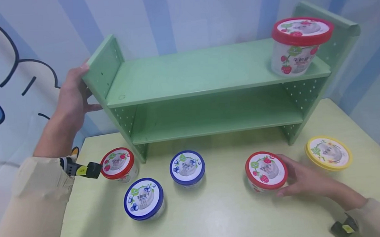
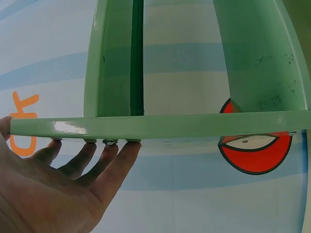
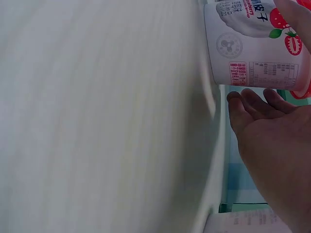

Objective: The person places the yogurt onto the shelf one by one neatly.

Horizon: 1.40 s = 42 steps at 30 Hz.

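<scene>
My left hand (image 1: pixel 72 91) holds the upper left side panel of a green two-tier shelf (image 1: pixel 191 74); in the left wrist view the fingers (image 2: pixel 116 167) lie along one face and the thumb is at the panel's end. On the table at right, my right hand (image 1: pixel 310 180) is spread beside a red-lidded strawberry tub (image 1: pixel 266 171). In the right wrist view one digit overlaps this tub (image 3: pixel 252 53), while the other fingertips stand just off its side. A yellow-lidded tub (image 1: pixel 329 153) is close behind that hand.
Another red-lidded tub (image 1: pixel 296 46) stands on the top shelf's right end. On the pale table (image 1: pixel 213 216) are two blue-lidded tubs, one in front (image 1: pixel 144 199) and one farther back (image 1: pixel 187 168), plus a red-lidded tub (image 1: pixel 117 164) by the shelf's left leg. A patterned wall (image 1: pixel 198 19) rises behind.
</scene>
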Each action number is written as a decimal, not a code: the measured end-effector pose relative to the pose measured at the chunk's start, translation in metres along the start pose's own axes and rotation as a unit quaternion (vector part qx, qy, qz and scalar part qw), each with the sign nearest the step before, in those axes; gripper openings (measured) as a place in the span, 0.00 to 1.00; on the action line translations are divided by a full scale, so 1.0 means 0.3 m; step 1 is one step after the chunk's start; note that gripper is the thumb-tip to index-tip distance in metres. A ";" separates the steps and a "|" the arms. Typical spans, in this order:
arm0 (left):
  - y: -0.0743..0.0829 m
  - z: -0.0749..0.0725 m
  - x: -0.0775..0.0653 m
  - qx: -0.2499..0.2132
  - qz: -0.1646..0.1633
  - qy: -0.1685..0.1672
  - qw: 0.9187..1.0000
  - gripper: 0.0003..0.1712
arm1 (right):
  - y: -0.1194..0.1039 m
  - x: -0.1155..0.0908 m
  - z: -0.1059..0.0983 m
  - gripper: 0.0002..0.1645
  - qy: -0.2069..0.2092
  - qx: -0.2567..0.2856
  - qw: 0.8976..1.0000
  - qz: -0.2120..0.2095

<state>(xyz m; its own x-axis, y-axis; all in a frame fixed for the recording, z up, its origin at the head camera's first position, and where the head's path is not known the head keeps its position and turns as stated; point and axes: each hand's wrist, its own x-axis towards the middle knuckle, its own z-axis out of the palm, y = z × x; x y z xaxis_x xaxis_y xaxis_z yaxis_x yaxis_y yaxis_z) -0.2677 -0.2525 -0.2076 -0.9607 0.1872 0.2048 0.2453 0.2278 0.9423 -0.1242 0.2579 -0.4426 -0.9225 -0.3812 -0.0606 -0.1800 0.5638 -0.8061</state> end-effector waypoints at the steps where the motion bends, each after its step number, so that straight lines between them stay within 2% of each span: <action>1: 0.001 0.001 0.000 0.002 0.000 0.001 1.000 0.31 | -0.001 -0.001 0.001 0.63 0.002 -0.007 1.000 0.004; 13: -0.002 -0.004 -0.001 -0.008 -0.003 0.007 1.000 0.30 | 0.002 0.009 0.006 0.63 0.009 -0.002 0.999 0.037; 20: 0.001 -0.003 0.003 -0.012 -0.004 0.008 1.000 0.30 | 0.016 0.016 0.016 0.61 0.023 0.011 1.000 0.009; 38: -0.002 -0.004 -0.002 -0.005 -0.005 0.008 1.000 0.30 | 0.011 0.011 0.012 0.61 0.012 0.002 0.999 0.033; 42: -0.004 -0.004 -0.001 -0.004 -0.003 0.008 1.000 0.30 | 0.010 0.012 0.013 0.61 0.009 0.015 0.999 0.039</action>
<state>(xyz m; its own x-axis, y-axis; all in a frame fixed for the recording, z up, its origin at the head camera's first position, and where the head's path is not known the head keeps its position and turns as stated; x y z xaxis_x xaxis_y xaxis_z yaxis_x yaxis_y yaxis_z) -0.2679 -0.2540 -0.2083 -0.9640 0.1710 0.2037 0.2390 0.2213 0.9455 -0.1269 0.2554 -0.4475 -0.9393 -0.3234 -0.1142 -0.0965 0.5686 -0.8170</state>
